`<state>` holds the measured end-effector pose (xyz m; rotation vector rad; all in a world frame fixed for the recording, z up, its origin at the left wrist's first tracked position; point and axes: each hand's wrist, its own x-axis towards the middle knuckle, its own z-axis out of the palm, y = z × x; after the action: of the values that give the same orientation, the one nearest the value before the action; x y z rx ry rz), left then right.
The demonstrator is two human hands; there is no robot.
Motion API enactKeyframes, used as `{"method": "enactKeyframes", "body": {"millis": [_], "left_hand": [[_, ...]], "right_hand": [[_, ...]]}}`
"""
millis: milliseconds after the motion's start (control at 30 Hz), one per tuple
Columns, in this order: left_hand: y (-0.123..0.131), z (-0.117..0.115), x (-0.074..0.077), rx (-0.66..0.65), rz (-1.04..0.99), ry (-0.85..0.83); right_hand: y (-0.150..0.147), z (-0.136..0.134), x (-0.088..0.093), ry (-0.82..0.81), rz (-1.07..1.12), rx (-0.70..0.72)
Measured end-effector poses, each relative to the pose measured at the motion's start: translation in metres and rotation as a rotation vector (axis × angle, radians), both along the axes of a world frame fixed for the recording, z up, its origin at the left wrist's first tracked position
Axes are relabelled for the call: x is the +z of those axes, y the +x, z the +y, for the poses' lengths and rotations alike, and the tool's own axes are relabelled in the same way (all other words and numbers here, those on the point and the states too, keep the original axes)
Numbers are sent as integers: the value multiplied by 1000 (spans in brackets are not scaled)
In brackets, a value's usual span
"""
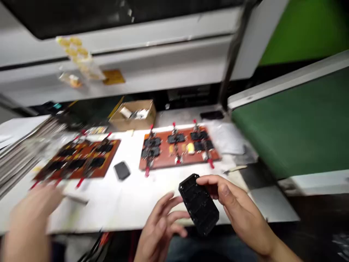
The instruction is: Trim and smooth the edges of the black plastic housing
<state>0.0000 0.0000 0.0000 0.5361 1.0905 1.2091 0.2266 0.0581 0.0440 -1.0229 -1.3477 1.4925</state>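
On the white-topped desk (100,214), a red-brown clamp board (163,156) is set centrally, w/ a 2nd board (109,160) placed to its L. Btwn them, a black plate (122,170) is laid flat. A cardbd box (133,124) is stood twd the back. At R, a clear plastic bag (227,138) is spread, nr a pale-handled tool (237,168). Nr the front L, a slim pale strip (77,198), blurred, is laid.

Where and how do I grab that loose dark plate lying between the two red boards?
Probably by its two long side edges, pinched from above: the dark plate lies flat, with white tabletop showing along both. The left hand likely suits, coming from the near side, since the right hand holds a black tray.
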Motion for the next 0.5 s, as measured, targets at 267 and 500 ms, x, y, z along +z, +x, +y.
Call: {"method": "enactKeyframes", "body": {"millis": [267,500], "left_hand": [[12,-27,-34,-224,-382,8],[28,-18,-30,-503,-75,59]], "right_hand": [[-16,-42,-60,-174,-215,48],[24,-59,-73,-136,7,98]]}}
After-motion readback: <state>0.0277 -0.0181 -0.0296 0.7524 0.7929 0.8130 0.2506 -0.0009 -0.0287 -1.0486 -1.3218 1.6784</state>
